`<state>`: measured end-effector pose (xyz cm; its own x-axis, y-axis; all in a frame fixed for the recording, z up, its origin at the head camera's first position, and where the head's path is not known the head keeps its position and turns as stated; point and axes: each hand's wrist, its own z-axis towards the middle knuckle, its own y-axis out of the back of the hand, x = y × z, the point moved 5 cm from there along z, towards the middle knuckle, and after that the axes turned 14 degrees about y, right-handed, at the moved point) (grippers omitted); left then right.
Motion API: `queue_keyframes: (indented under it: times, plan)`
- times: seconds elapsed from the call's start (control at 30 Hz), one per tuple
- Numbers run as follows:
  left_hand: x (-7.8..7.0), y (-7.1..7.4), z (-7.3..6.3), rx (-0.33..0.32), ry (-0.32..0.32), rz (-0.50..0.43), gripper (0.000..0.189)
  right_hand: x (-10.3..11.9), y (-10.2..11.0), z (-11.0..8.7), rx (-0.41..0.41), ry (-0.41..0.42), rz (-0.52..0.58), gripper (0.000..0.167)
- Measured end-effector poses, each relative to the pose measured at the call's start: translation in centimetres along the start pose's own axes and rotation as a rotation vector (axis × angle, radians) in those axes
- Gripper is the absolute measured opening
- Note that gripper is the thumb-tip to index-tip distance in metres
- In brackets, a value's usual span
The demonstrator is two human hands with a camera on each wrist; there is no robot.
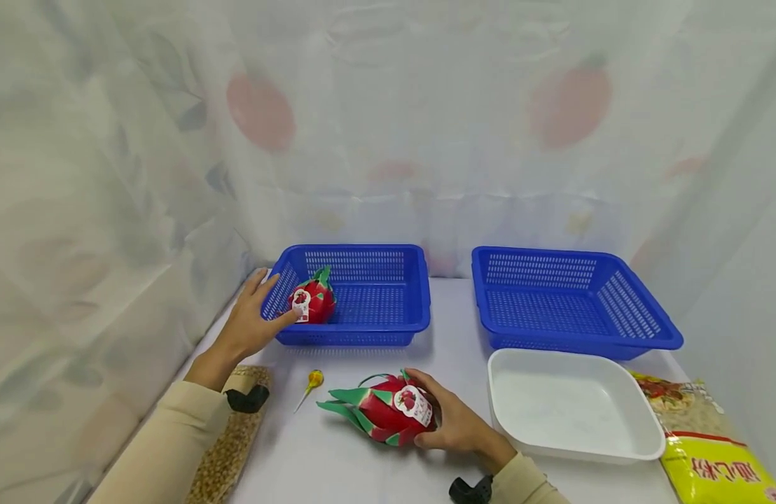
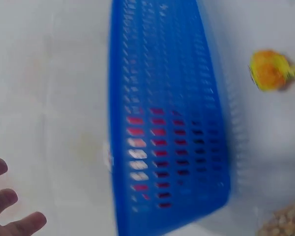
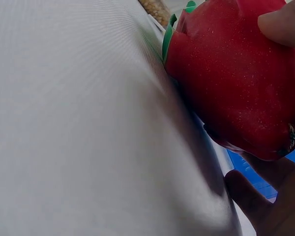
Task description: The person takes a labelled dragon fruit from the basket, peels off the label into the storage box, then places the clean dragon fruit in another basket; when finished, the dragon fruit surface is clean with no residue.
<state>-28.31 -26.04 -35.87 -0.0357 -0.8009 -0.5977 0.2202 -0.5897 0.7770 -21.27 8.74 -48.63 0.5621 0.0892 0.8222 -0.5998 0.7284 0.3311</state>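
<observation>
Near dragon fruit (image 1: 383,413) lies on white table (image 1: 325,469), near side of left blue basket (image 1: 356,327), long axis roughly left–right, leaves (image 1: 350,396) leftward, its right end gripped by the nearer right hand (image 1: 454,418); left hand (image 1: 249,325), fingers spread, is at the basket's left end.

And there on the yellow bag (image 1: 709,448) we get big red characters, seemingly 通心粉, while the white sticker (image 1: 414,406) on the nearer dragon fruit (image 1: 382,413) and the matching label (image 1: 301,302) on the basketed dragon fruit (image 1: 323,302) show a fruit picture and print too small to read!
</observation>
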Motion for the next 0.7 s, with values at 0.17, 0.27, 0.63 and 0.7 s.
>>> queue_keyframes:
  times: [0.17, 0.27, 0.63, 0.7]
  plan:
    - [-2.2, -0.1, -1.8, 0.02, -0.084, -0.045, 0.086, -0.2, 0.1, -0.1, 0.002, 0.005, 0.011, 0.095]
    - [-3.1, -0.6, -2.8, 0.053, -0.108, -0.053, 0.086, -0.3, 0.1, -0.1, 0.006, 0.006, 0.024, 0.094]
    - [-6.2, -1.9, -5.9, 0.106, -0.293, -0.118, 0.092, -0.4, 0.1, -0.2, 0.011, 0.003, 0.01, 0.095]
    - [-6.7, -2.2, -6.4, 0.119, -0.342, -0.133, 0.094, -0.5, 0.1, -0.2, 0.011, -0.009, 0.009, 0.096]
